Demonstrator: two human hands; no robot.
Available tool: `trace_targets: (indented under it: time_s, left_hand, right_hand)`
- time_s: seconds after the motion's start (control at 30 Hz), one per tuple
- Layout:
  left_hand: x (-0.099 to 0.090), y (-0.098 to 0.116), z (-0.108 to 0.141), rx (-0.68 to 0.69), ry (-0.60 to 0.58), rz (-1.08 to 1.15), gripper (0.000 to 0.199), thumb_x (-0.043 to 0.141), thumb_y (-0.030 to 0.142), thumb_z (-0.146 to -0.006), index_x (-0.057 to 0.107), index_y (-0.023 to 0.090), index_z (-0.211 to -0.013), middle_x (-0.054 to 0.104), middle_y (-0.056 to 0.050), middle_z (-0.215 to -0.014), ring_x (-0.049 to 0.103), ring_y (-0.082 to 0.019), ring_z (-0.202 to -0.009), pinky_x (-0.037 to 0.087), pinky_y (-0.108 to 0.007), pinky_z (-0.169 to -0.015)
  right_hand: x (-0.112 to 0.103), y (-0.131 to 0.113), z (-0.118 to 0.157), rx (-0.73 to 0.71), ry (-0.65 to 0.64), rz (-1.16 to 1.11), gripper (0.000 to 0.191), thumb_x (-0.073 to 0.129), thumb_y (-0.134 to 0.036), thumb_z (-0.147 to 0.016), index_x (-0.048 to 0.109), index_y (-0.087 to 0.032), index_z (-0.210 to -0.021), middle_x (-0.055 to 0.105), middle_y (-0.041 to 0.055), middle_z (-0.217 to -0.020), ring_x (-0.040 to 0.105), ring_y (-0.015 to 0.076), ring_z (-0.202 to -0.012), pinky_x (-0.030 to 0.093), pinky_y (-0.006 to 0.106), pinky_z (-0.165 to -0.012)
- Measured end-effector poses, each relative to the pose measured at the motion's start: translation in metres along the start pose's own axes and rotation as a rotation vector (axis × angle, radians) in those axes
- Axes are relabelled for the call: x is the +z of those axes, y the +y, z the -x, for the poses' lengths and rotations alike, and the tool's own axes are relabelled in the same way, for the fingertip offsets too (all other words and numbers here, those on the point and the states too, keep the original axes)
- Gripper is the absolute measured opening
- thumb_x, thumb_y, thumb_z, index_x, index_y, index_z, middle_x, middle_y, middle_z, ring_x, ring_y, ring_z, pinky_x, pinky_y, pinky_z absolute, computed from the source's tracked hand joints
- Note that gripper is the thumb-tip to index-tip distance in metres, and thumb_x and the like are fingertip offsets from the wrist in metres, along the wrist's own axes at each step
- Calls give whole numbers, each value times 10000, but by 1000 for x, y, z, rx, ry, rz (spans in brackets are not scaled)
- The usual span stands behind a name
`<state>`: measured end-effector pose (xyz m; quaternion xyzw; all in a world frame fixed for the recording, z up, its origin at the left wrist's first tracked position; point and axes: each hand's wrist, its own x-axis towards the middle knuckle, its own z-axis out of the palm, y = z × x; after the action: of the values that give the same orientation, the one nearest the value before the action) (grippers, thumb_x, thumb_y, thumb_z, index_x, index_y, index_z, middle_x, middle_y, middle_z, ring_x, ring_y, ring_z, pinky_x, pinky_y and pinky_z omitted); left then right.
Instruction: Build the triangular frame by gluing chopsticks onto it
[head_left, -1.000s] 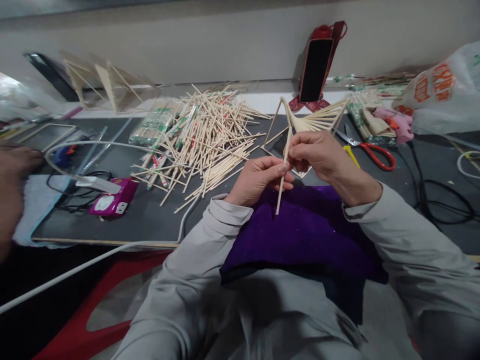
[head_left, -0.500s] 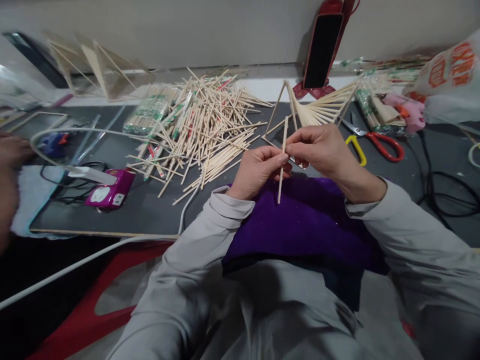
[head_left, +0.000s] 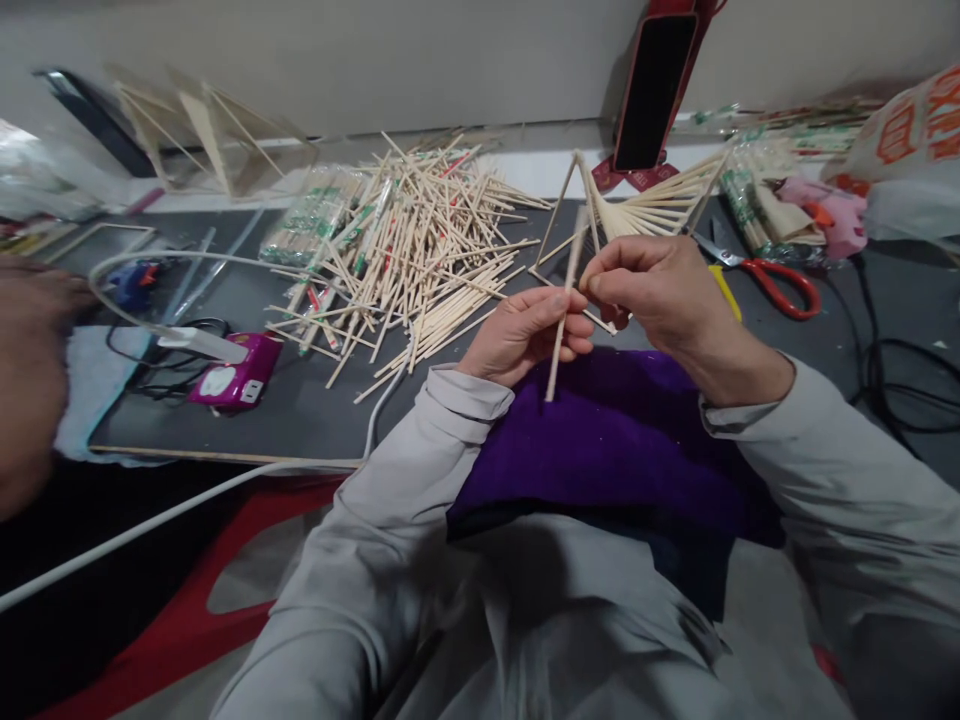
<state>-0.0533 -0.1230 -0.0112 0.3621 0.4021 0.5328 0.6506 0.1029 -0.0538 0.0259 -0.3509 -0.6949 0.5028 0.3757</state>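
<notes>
A pale wooden chopstick (head_left: 559, 355) stands steeply tilted in my left hand (head_left: 531, 325), pinched between thumb and fingers above the purple cloth on my lap (head_left: 600, 450). My right hand (head_left: 652, 300) is closed in a pinch just right of the chopstick, close to the left fingertips. Whatever its fingertips hold, if anything, is too small to make out. Behind the hands rises a structure of fanned, joined chopsticks (head_left: 637, 208), partly covered by my right hand.
Loose chopsticks (head_left: 442, 240) lie heaped at the back left beside a wrapped bundle (head_left: 311, 215). Red-handled scissors (head_left: 784, 290), a pink glue gun (head_left: 832, 215) and black cable lie right. A magenta power adapter (head_left: 236, 375) with a white cable sits left, near another person's arm (head_left: 30, 370).
My right hand's fingertips have come off the chopstick and moved slightly right. The chopstick leans more in my left hand. The whole view has shifted a little.
</notes>
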Motion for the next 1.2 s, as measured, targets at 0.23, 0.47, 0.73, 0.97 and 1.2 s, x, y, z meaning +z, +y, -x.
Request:
trace_targets:
  time_s: [0.23, 0.47, 0.73, 0.97, 1.2]
  left_hand:
    - [-3, -1, -7, 140, 102, 58, 239, 747, 386, -808, 697, 159, -862, 644, 15, -746, 571, -35, -565, 380, -128, -419]
    - [-4, -5, -12, 100, 199, 23, 180, 740, 314, -811, 697, 147, -865, 596, 52, -647, 489, -7, -451, 354, -122, -383]
    - [-2, -12, -11, 190, 168, -32, 228, 776, 328, -773, 683, 131, -841, 610, 45, -519, 504, -40, -401, 402, -140, -391]
    - [2, -15, -9, 205, 190, -103, 274, 774, 382, -771, 671, 137, -839, 616, 47, -522, 523, -44, -413, 422, -150, -423]
    - [4, -16, -10, 207, 169, -115, 273, 740, 405, -810, 681, 150, -887, 614, 43, -563, 541, -45, -446, 429, -154, -456]
  right_hand:
    - [-7, 6, 13, 136, -161, 5, 125, 569, -135, -718, 619, -186, -614, 541, -9, -466, 485, 97, -408, 356, 229, -387]
    - [7, 17, 17, 246, -253, -13, 77, 568, -171, -721, 610, -156, -657, 571, -17, -530, 544, 81, -436, 359, 167, -356]
    - [13, 21, 20, 227, -219, -31, 124, 647, -257, -751, 650, -138, -717, 620, 0, -559, 565, 81, -460, 395, 156, -373]
    - [11, 23, 20, 191, -209, 1, 134, 635, -249, -736, 647, -133, -669, 624, 4, -524, 550, 80, -427, 401, 165, -385]
    - [13, 22, 20, 170, -153, -27, 78, 621, -207, -696, 598, -153, -644, 589, -18, -509, 525, 79, -425, 387, 181, -400]
